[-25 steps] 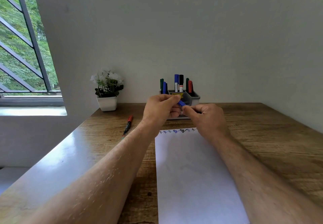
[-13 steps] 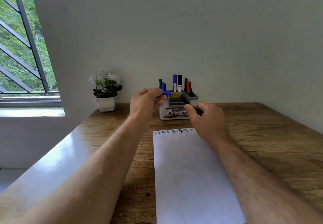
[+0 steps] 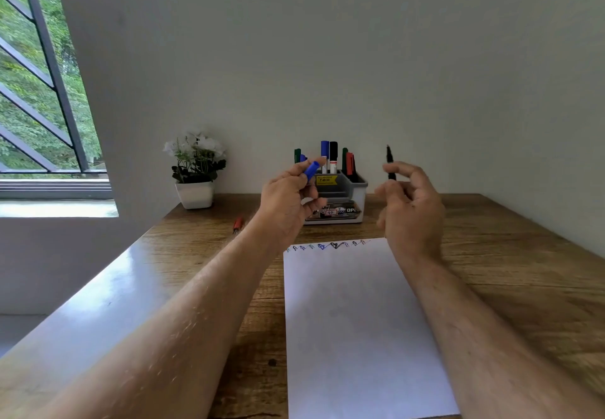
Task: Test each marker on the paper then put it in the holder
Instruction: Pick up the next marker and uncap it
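My left hand (image 3: 288,199) pinches a blue marker cap (image 3: 311,171) in front of the holder. Raised to the right of the holder, my right hand (image 3: 411,209) holds the uncapped dark marker (image 3: 390,161) upright, tip up. The grey and white holder (image 3: 340,201) stands at the back of the desk with several markers in it: green, blue, black and red. A white sheet of paper (image 3: 360,327) lies in front of me, with a row of small coloured scribbles (image 3: 327,245) along its far edge. A red marker (image 3: 238,224) lies on the desk left of my left wrist.
A white pot with white flowers (image 3: 195,173) stands at the back left of the wooden desk (image 3: 510,274). The wall runs right behind the holder. A barred window (image 3: 39,84) is at the far left.
The cap has come off the marker. My hands have drawn apart: the left kept the blue cap, the right lifted the marker body up and to the right.
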